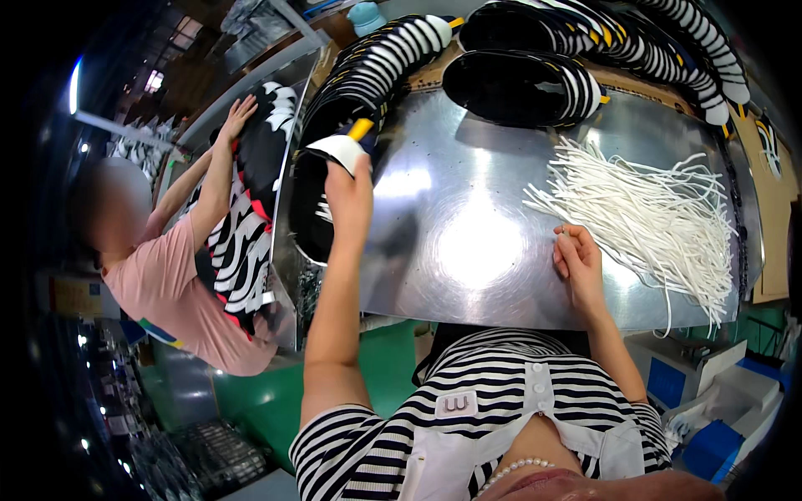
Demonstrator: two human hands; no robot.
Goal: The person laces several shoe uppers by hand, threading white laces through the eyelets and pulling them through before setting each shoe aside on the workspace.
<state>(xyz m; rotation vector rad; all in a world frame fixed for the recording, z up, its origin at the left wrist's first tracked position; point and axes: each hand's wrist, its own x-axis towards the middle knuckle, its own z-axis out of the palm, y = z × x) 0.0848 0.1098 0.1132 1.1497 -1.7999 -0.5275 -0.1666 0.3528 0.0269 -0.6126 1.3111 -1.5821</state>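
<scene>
My left hand (349,199) is closed on the white end of a black shoe upper (336,150) with a yellow tab, over the left side of the metal table (418,275). Behind it, a long row of overlapping black-and-white shoe uppers (380,63) runs toward the far edge. My right hand (579,260) hovers near the table's front, fingers curled and thumb pressed to the forefinger. Anything in that pinch is too small to make out. Just right of it lies a loose pile of white shoelaces (652,225).
More shoe uppers (526,88) lie in stacks along the far edge, reaching the right corner. At the left, a co-worker in a pink shirt (188,292) reaches over black, white and red pieces (246,242). Blue and grey bins (714,442) stand at lower right.
</scene>
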